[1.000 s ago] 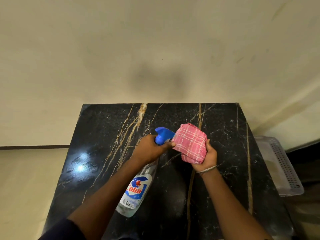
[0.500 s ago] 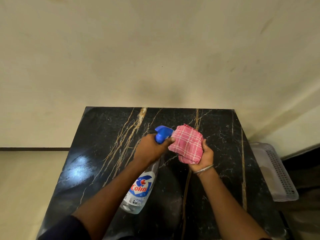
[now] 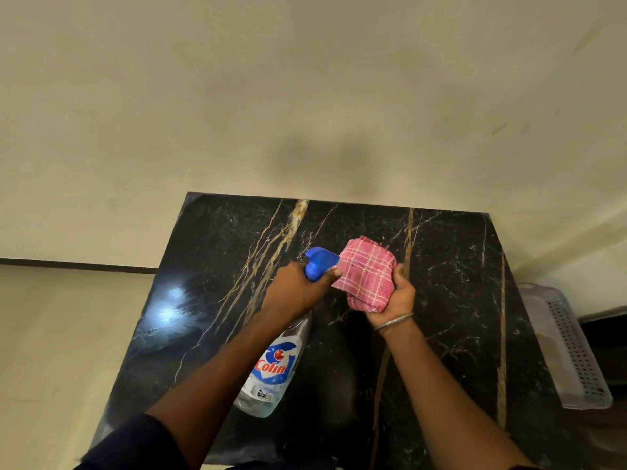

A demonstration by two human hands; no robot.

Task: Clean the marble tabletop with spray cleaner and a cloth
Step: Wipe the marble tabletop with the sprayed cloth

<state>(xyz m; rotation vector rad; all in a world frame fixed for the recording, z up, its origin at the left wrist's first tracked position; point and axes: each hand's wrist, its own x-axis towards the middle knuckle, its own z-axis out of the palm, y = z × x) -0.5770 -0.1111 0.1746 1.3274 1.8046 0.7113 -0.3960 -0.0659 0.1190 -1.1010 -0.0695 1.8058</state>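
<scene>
Cloth (image 3: 368, 273) nearer — against nozzle (image 3: 320, 261) beyond left grip (image 3: 298, 290)

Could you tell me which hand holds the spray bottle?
The left hand grips the bottle below its blue head; the right hand holds the pink cloth.

Dark navy sleeve (image 3: 135, 442) on the left arm, thin silver bangle (image 3: 393, 322) at the right wrist

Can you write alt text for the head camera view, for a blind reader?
A person's left hand grips a blue-topped spray bottle, nozzle beside a pink checked cloth held in the right hand, above a black marble tabletop. A pale basket sits alongside.
</scene>
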